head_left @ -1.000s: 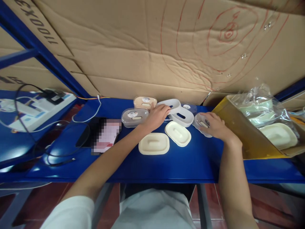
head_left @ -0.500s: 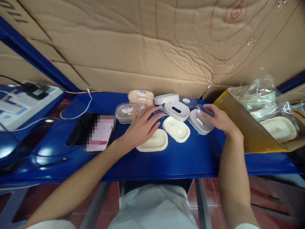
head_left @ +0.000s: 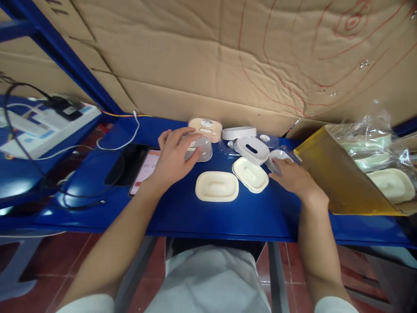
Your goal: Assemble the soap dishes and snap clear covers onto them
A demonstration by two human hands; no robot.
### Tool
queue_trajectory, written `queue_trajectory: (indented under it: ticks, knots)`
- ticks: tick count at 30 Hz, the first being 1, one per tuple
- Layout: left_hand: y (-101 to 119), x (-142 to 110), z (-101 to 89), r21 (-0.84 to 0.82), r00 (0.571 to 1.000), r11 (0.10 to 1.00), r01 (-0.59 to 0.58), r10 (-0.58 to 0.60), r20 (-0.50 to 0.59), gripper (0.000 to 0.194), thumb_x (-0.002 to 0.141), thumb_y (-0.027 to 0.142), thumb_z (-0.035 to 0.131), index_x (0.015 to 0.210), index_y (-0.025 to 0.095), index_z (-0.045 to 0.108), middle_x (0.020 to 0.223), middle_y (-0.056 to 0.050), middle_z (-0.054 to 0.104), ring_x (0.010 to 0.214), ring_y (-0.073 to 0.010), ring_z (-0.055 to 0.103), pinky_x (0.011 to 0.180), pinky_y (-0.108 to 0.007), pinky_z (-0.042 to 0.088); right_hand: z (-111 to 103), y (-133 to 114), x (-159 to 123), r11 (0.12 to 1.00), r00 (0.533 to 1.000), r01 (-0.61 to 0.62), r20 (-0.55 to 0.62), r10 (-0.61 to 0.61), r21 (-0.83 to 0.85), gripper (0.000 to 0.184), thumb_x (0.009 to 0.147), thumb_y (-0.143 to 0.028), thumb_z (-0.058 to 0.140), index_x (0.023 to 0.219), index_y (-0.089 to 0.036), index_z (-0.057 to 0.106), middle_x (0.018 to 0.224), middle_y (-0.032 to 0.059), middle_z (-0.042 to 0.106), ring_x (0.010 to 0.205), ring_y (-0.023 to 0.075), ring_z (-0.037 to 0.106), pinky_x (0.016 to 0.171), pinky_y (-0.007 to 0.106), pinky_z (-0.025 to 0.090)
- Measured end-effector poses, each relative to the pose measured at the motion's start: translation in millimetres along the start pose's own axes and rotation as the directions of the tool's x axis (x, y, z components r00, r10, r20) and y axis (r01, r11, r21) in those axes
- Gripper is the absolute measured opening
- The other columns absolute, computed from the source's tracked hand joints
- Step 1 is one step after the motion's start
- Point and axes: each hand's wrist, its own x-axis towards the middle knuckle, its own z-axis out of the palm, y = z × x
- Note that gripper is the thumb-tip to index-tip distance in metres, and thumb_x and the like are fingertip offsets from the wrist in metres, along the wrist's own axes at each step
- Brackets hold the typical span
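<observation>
My left hand [head_left: 176,156] curves over the left end of a clear-lidded oval box [head_left: 204,150], fingers spread and thumb low along its front. Whether it grips the box I cannot tell. My right hand [head_left: 293,178] lies over another clear-covered grey box [head_left: 279,154], hiding much of it, fingers stretched over its top. Between the hands, a pale grey oval shell with a slot [head_left: 251,151] leans on other pieces. Two cream oval lids, a left one [head_left: 216,186] and a right one [head_left: 250,174], lie in front of it. A peach box with a round sticker [head_left: 213,127] stands behind.
A cardboard box [head_left: 316,174] with plastic-wrapped pieces stands at the right. On the left are a phone [head_left: 138,180], a dark pad [head_left: 122,169], cables and a white power strip [head_left: 35,126]. A cardboard wall [head_left: 195,65] closes off the back of the blue table [head_left: 211,221].
My left hand has drawn left, uncovering the left cream lid, and now sits over the clear-lidded box. My right hand has come down over the grey box. The view has shifted.
</observation>
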Motion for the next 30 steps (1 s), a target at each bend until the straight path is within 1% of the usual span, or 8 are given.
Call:
queue_trajectory:
  ticks: [4,10,12,15,19,23,26,30]
  knots:
    - [-2.2,0.6,0.4,-0.007,0.999,1.000,0.019,-0.019,-0.036,0.029,0.111,0.040,0.051,0.132,0.029,0.068,0.144,-0.010,0.069,0.135,-0.0313,0.064,0.117,-0.055,0.040,5.7,0.9,10.4,1.000,1.000,0.012,0.018,-0.013,0.028,0.057,0.088,-0.034,0.076,0.144,-0.023,0.064,0.141,0.0227,0.070,0.122,0.0472,0.069,0.094,0.062,0.059]
    - [-3.4,-1.6,8.7,-0.058,0.999,0.998,-0.014,0.012,-0.032,0.026,0.109,0.035,0.054,0.128,0.026,0.070,0.141,-0.011,0.072,0.131,-0.0320,0.067,0.117,-0.055,0.038,-11.4,3.7,11.7,0.990,0.996,0.058,0.061,-0.066,0.131,0.053,0.089,-0.023,0.069,0.142,-0.022,0.065,0.135,0.0173,0.076,0.116,0.0366,0.076,0.099,0.051,0.062]
    - [-5.6,-1.6,10.2,-0.059,1.000,0.998,-0.004,0.004,-0.008,0.027,0.108,0.034,0.054,0.128,0.026,0.070,0.140,-0.010,0.073,0.130,-0.0319,0.067,0.118,-0.056,0.038,-23.1,5.6,5.9,0.980,0.993,0.073,0.073,-0.088,0.182,0.051,0.093,-0.026,0.066,0.144,-0.024,0.065,0.130,0.0135,0.079,0.108,0.0336,0.079,0.095,0.048,0.064]
    - [-9.6,-0.7,8.3,-0.061,1.000,0.998,-0.002,0.004,0.027,0.029,0.109,0.037,0.052,0.129,0.028,0.070,0.140,-0.010,0.073,0.133,-0.0314,0.066,0.119,-0.055,0.037,-43.3,7.1,-3.1,0.950,0.997,0.063,0.033,-0.077,0.305,0.047,0.098,-0.038,0.063,0.144,-0.027,0.065,0.130,0.0103,0.080,0.107,0.0342,0.080,0.093,0.050,0.065]
    - [-18.2,-2.4,4.1,-0.047,0.989,0.999,-0.016,0.023,0.146,0.040,0.106,0.045,0.059,0.142,0.029,0.066,0.158,-0.012,0.062,0.147,-0.0347,0.057,0.125,-0.059,0.033,-59.6,0.9,-5.2,0.915,0.991,0.052,-0.134,0.002,0.399,0.052,0.104,-0.050,0.058,0.152,-0.030,0.058,0.138,0.0087,0.077,0.117,0.0349,0.077,0.099,0.052,0.063]
    - [-31.5,-6.4,4.4,0.012,0.952,1.000,0.005,-0.008,0.307,0.066,0.095,0.052,0.077,0.155,0.030,0.059,0.175,-0.013,0.045,0.161,-0.0454,0.040,0.128,-0.072,0.026,-49.6,-10.0,9.2,0.959,0.938,0.122,-0.345,-0.027,0.255,0.052,0.106,-0.042,0.053,0.155,-0.026,0.058,0.147,0.0130,0.072,0.129,0.0380,0.071,0.110,0.058,0.054]
    - [-38.4,-7.0,4.3,0.025,0.932,1.000,0.005,-0.014,0.363,0.069,0.094,0.044,0.079,0.158,0.029,0.056,0.175,-0.012,0.045,0.162,-0.0452,0.040,0.127,-0.069,0.035,-31.8,-12.5,23.3,0.987,0.934,0.134,-0.344,-0.097,0.085,0.049,0.104,-0.030,0.049,0.150,-0.024,0.063,0.149,0.0141,0.072,0.135,0.0392,0.067,0.114,0.061,0.047]
    - [-38.4,-4.4,1.3,0.020,0.945,1.000,-0.002,-0.005,0.326,0.055,0.098,0.038,0.076,0.150,0.029,0.064,0.166,-0.013,0.057,0.153,-0.0408,0.052,0.119,-0.060,0.048,-11.9,-7.5,34.8,0.993,0.954,0.109,-0.287,-0.090,0.052,0.050,0.102,-0.025,0.048,0.148,-0.020,0.065,0.144,0.0158,0.075,0.131,0.0385,0.069,0.110,0.059,0.047]
